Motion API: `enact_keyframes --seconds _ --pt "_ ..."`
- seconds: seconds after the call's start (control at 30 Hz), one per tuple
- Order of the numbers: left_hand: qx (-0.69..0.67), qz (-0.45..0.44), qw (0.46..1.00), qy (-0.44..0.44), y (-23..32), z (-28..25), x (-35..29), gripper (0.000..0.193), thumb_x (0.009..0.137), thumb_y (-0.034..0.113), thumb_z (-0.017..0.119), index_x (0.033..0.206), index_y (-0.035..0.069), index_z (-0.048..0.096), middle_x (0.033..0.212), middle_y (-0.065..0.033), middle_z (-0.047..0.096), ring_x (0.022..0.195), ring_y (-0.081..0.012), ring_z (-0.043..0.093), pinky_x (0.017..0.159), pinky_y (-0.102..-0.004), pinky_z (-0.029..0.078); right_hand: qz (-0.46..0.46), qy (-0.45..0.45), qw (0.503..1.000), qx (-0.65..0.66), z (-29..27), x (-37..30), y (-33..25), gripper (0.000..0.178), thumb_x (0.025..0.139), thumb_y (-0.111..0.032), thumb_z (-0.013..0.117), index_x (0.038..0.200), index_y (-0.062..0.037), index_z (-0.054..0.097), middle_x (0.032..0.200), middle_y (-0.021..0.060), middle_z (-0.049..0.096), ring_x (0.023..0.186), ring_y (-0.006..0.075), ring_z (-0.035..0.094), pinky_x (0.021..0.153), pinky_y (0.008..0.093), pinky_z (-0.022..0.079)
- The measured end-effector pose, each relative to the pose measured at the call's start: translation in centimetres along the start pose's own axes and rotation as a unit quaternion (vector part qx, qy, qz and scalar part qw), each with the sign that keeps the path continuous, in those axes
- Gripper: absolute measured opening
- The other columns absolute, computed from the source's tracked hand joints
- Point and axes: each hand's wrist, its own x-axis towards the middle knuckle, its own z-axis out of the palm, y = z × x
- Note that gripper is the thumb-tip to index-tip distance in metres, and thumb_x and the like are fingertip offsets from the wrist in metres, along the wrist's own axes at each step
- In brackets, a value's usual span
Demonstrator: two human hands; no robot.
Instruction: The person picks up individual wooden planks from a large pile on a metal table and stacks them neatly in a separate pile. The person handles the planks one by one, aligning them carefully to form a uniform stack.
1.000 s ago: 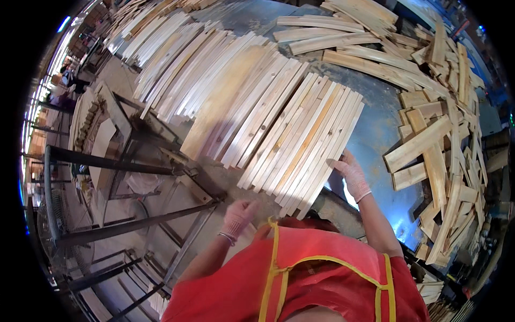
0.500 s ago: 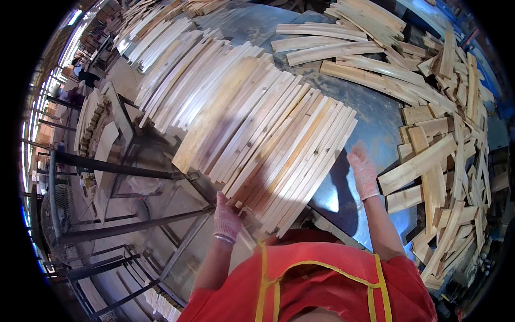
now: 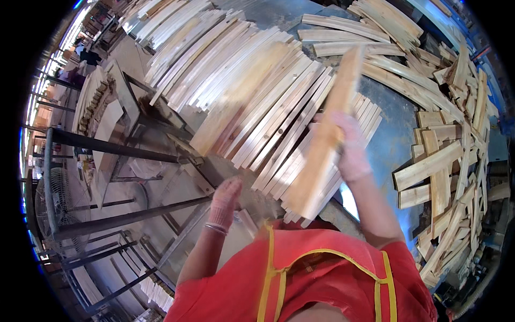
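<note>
My right hand, in a pale knitted glove, grips a wooden board near its middle. The board is tilted and blurred by motion, above the right end of a long row of narrow wooden strips standing side by side. My left hand, gloved as well, is just off the near ends of the strips and touches none of them. Nothing shows in it; its fingers are stretched out, slightly bent and a little smeared.
A jumbled pile of boards covers the right side of the metal table. More boards lie at the back. To the left stand a dark metal frame, a fan and a stack of wood pieces.
My right hand has gone from beside the strips to over them and now holds a board. The left hand has come away from the strips' near ends. Several strips at the right have shifted apart.
</note>
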Motion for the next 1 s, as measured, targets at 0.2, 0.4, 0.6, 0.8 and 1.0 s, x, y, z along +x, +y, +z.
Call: enact_keyframes --seconds 0.2,0.4,0.6,0.8,1.0 --pt "-0.137 -0.205 0.963 -0.113 -11.9 0.4 3.1 0.047 0.099 0.051 0.073 0.124 0.012 0.067 0.109 -0.0022 0.063 0.100 -0.0204 0.058 0.089 -0.0416 0.051 -0.200 0.163 0.944 -0.207 -12.3 -3.4 -1.4 0.074 0.086 -0.004 0.066 0.156 -0.0050 0.044 0.108 0.0080 0.064 0.089 0.0208 0.064 0.083 0.0308 0.056" --pt "-0.295 -0.239 0.925 -0.021 -9.5 3.8 4.8 0.044 0.099 0.057 0.068 0.117 0.017 0.072 0.111 -0.0042 0.069 0.105 -0.0274 0.063 0.095 -0.0489 0.050 -0.016 0.313 0.899 -0.306 -22.5 -2.9 7.5 0.093 0.082 -0.003 0.069 0.166 0.0000 0.028 0.117 0.0132 0.063 0.101 0.0221 0.061 0.086 0.0345 0.054" --pt "-0.164 -0.103 0.976 -0.099 -1.5 -0.8 3.1 0.053 0.104 0.059 0.061 0.129 0.013 0.067 0.117 -0.0051 0.065 0.110 -0.0253 0.061 0.099 -0.0475 0.050 -0.019 0.270 0.957 -0.104 -15.7 -1.1 12.7 0.106 0.083 0.007 0.069 0.172 -0.0108 0.014 0.133 0.0152 0.063 0.108 0.0266 0.065 0.094 0.0344 0.056" --pt "0.001 -0.156 0.968 -0.198 9.1 3.1 10.3 0.063 0.103 0.054 0.063 0.143 0.006 0.057 0.116 -0.0138 0.073 0.093 -0.0289 0.076 0.076 -0.0452 0.065 -0.017 0.249 0.951 -0.183 -13.6 -1.2 10.7 0.099 0.085 0.002 0.070 0.169 -0.0035 0.019 0.140 0.0163 0.062 0.115 0.0263 0.065 0.100 0.0340 0.054" --pt "0.183 -0.046 0.951 -0.245 14.7 8.7 3.3 0.083 0.091 0.022 0.076 0.161 0.001 0.037 0.127 -0.0168 0.068 0.099 -0.0258 0.074 0.079 -0.0323 0.063 -0.053 0.235 0.963 -0.118 -14.4 -4.5 3.3 0.089 0.090 -0.007 0.070 0.166 0.0001 0.025 0.125 0.0115 0.063 0.113 0.0205 0.065 0.096 0.0331 0.057"
